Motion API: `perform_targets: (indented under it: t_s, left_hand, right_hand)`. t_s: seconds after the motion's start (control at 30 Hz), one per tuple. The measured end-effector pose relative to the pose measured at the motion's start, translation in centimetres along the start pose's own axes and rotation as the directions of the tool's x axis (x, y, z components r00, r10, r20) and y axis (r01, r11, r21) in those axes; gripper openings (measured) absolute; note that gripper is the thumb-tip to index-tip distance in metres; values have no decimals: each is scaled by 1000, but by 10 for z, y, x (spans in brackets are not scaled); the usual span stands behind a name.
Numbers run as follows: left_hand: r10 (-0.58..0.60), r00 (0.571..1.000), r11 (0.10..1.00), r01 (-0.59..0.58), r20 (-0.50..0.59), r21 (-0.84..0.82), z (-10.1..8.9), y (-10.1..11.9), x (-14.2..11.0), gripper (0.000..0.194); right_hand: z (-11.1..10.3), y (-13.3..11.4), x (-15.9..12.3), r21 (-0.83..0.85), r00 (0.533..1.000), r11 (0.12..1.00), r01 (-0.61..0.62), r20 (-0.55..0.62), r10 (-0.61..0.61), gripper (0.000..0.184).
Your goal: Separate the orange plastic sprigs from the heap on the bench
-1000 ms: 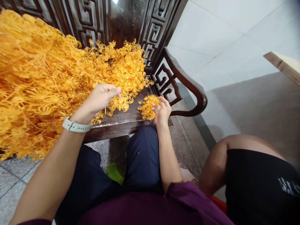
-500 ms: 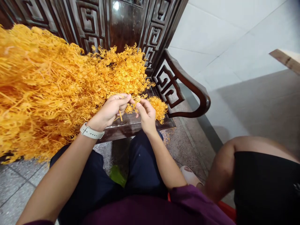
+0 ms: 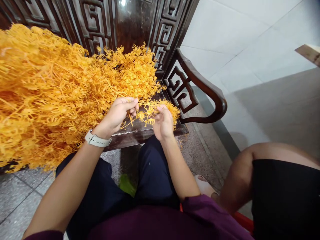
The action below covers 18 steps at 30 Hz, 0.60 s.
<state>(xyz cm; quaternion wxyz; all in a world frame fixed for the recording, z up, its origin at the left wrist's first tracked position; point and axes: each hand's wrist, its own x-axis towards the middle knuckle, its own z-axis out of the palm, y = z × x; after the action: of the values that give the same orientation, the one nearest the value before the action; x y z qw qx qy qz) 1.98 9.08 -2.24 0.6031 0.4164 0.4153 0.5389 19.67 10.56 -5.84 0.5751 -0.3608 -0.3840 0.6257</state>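
My left hand [image 3: 121, 111], with a pale watch strap at its wrist, pinches the stem of a yellow-orange artificial flower sprig [image 3: 149, 110] between thumb and fingers. The sprig's curly heads spread to the right, above the bench seat. At its right end, my right hand [image 3: 163, 121] has thumb and forefinger pinched together on it, the other fingers curled. A big heap of similar artificial flowers [image 3: 57, 86] covers the bench to the left and behind. A smaller pile [image 3: 173, 111] lies just beyond my right hand, partly hidden by it.
The dark wooden bench [image 3: 135, 137] has a carved back and a curved armrest [image 3: 206, 86] at right. A person's bare knee [image 3: 240, 173] is close on my right. Something green [image 3: 126, 185] lies on the floor between my legs. Pale tiled wall stands beyond.
My right hand has moved right, away from my left hand, and more of the sprig shows between them. The left hand has stayed nearly in place.
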Motion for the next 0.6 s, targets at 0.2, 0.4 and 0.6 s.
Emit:
perform_targets:
  t_s: [0.2,0.4,0.6]
  left_hand:
    - [-7,995,959,-20,-97,-283,8,0,-2,37]
    - [-230,970,864,168,-76,-474,12,6,-1,44]
    - [-317,942,792,201,-107,-576,16,2,1,51]
  right_hand:
    - [-2,2,-1,-57,979,998,-9,204,20,25]
    - [2,2,-2,30,969,995,-94,231,85,23]
    - [2,-2,-5,112,951,988,-102,302,64,26]
